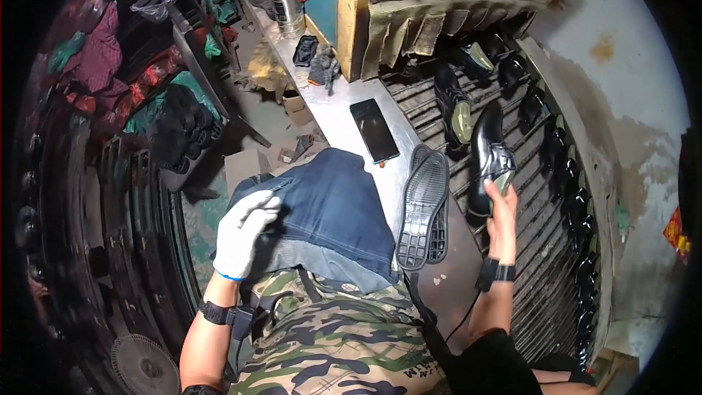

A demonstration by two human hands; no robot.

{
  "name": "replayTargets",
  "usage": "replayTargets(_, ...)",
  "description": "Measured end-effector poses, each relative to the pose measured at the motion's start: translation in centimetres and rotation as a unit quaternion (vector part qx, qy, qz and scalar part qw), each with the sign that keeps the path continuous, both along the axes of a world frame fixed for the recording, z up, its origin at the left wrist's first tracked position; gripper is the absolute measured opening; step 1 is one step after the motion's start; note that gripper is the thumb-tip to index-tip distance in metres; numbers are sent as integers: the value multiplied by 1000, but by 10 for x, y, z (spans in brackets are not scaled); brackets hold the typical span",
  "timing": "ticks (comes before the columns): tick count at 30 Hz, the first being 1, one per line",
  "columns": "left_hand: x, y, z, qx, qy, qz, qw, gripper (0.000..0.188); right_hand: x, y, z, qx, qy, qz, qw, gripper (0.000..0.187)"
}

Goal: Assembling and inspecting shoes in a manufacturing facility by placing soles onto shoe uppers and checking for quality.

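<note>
My right hand (501, 212) grips a glossy black shoe upper (488, 139) at its pale green-lined opening, just above the rods of the rack. My left hand (247, 232), in a white glove with a blue cuff, rests over the dark blue cloth (322, 197) on my lap. Its fingers are curled in, and a thin dark thing shows by their tips; I cannot make out what it is. Between my lap and the rack, a pair of black rubber soles (423, 208) lies tread up on the bench edge, one partly over the other.
A metal rod conveyor (537, 249) carries several black shoes along its right side, leading from a curtained oven opening (431, 29). On the narrow bench are a phone (375, 129), a dark glove (323, 69) and a steel flask (287, 0). A dark rack (139, 183) stands at left.
</note>
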State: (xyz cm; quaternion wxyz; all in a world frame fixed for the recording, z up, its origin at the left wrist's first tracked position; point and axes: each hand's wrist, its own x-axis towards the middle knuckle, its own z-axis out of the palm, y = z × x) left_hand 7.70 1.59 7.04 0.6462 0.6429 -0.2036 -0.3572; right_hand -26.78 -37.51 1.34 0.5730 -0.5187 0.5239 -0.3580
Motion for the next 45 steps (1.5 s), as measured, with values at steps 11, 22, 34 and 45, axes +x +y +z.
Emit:
replayTargets(11, -45, -37, 50, 81, -16, 117, 990, 76, 218, 235, 94, -391, 29, 470, 791, 102)
replayTargets(22, 10, 214, 107, -178, -63, 479, 857, 16, 261, 257, 86, -317, -74, 649, 688, 65)
replayTargets(34, 96, 624, 240, 138, -222, 849, 459, 126, 214, 112, 31, -369, 45, 459, 807, 47)
replayTargets(45, 137, 694, 197, 477, -303, 765, 309, 58, 185, 151, 39, -334, 87, 459, 819, 38)
